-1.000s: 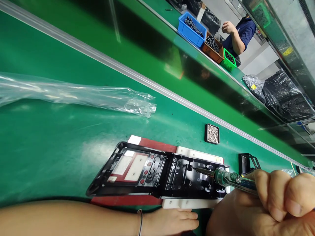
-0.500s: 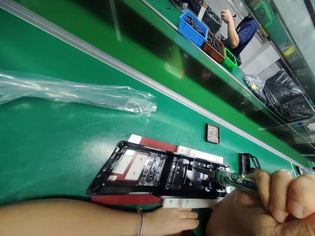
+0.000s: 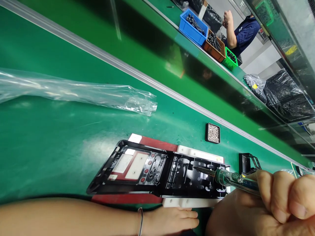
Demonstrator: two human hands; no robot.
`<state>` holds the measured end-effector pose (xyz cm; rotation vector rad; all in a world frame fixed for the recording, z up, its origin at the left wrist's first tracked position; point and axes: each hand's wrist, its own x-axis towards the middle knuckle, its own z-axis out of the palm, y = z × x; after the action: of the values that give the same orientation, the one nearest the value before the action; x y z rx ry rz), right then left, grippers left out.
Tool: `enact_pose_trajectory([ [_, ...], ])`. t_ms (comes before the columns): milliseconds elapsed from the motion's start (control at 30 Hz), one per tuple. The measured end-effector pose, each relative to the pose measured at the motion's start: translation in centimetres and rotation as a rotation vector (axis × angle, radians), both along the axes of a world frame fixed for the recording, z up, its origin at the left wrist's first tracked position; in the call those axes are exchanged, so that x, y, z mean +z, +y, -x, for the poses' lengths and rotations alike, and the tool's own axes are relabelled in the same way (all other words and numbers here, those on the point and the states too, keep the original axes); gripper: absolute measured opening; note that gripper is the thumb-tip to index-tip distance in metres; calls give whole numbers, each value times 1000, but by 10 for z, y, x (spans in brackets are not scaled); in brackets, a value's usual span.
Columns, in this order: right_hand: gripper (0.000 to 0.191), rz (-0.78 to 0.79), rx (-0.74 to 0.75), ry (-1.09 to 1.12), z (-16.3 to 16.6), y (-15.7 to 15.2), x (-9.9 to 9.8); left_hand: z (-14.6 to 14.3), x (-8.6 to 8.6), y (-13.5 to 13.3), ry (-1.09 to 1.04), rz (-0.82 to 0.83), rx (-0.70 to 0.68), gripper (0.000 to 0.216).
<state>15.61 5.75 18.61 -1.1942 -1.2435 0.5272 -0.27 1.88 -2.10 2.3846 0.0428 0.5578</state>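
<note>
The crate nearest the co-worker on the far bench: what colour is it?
Green; the small green plastic crate shows best in the head view.

The right hand (image 3: 268,206) is closed around a soldering iron (image 3: 231,178), its tip resting on the right half of a black plastic frame (image 3: 157,172) that lies flat on a red and white fixture (image 3: 192,151). The left hand (image 3: 172,221) lies flat on the green surface (image 3: 49,141) at the fixture's near edge — fingers (image 3: 189,219) extended, a thin bracelet (image 3: 140,221) at the wrist. A small black tray of screws (image 3: 213,133) sits just beyond the fixture, a clear plastic bag (image 3: 78,93) well to the left. Far off, another person (image 3: 242,31) stands by blue, brown and green bins (image 3: 194,24).
</note>
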Motion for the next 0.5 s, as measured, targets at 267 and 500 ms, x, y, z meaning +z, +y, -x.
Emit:
enact_pose_trajectory([
  [267,56,20,9,-8,3,7,1,-6,-14,-5,-133,43,-2,34],
  [500,55,36,18,-16,-2,0,1,-6,-18,-8,-148,67,-1,36],
])
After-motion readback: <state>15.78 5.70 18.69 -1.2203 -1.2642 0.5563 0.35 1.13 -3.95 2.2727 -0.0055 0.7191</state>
